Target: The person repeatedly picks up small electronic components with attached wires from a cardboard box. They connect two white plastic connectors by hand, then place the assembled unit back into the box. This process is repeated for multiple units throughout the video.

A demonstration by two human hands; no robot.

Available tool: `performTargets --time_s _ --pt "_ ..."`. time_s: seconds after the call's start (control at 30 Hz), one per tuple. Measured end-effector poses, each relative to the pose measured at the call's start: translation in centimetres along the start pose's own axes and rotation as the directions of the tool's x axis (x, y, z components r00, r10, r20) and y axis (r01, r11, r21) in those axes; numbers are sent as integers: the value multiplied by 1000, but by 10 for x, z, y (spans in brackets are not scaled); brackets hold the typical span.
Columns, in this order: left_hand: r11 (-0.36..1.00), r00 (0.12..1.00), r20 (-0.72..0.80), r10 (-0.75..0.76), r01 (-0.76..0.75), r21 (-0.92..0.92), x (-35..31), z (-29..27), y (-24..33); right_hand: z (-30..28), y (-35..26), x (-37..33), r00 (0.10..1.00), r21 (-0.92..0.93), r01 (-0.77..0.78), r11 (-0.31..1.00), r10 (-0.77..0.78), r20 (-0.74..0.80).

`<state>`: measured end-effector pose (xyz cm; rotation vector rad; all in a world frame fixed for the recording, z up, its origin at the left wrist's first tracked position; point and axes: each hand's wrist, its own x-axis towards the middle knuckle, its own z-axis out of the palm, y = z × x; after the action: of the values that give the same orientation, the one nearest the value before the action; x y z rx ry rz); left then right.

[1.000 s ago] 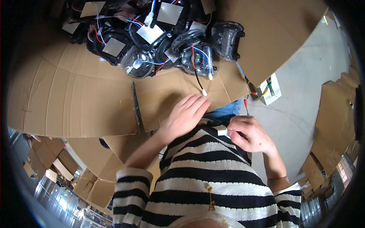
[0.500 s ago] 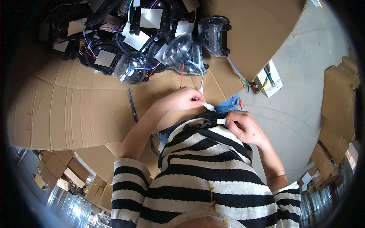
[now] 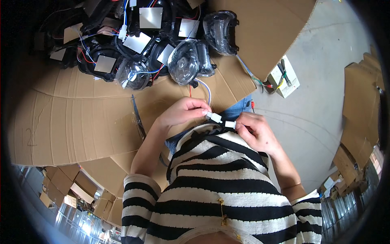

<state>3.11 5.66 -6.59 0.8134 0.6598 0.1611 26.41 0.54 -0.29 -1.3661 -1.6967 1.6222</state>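
Observation:
My left hand (image 3: 187, 112) pinches a white plastic wire connector (image 3: 216, 118) between thumb and fingertips. White and red wires (image 3: 209, 92) run from near it up to a clear-lensed lamp unit (image 3: 185, 63) at the cardboard's near edge. My right hand (image 3: 256, 131) is closed on a second white connector (image 3: 230, 124), which points left. The two connectors almost face each other, with a small gap between them, in front of my striped shirt. What lies behind the right connector is hidden by my fingers.
Several black lamp units (image 3: 140, 42) with metallic square plates and loose wires are heaped on the cardboard (image 3: 81, 118). A white box (image 3: 289, 81) with a green-handled tool and coloured wires stands on the floor at right. Cardboard boxes (image 3: 359, 110) line the far right.
Both hands have shifted slightly left, and the connectors are closer together and better lined up. The wired lamp unit has settled lower and turned. My view has shifted a little.

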Motion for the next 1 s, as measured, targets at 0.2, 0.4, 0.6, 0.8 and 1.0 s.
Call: performTargets --time_s 0.2,0.4,0.6,0.8,1.0 --pt "999 999 -18 50 -50 4 0 2 -3 10 -2 5 996 -41 4 999 -8 -89" --pt "997 999 -35 10 -13 -72 -1 1 -9 4 -3 7 1000 -47 6 999 -7 -13" --pt "994 998 2 67 -67 -88 2 3 -7 3 -3 11 1000 -64 13 998 -15 -22" --pt "999 998 -62 20 -22 -30 3 6 0 8 -4 15 988 -226 51 973 -82 -128" --pt "1000 997 -80 -21 20 -14 6 7 -6 15 2 15 965 -250 63 966 -123 -230"
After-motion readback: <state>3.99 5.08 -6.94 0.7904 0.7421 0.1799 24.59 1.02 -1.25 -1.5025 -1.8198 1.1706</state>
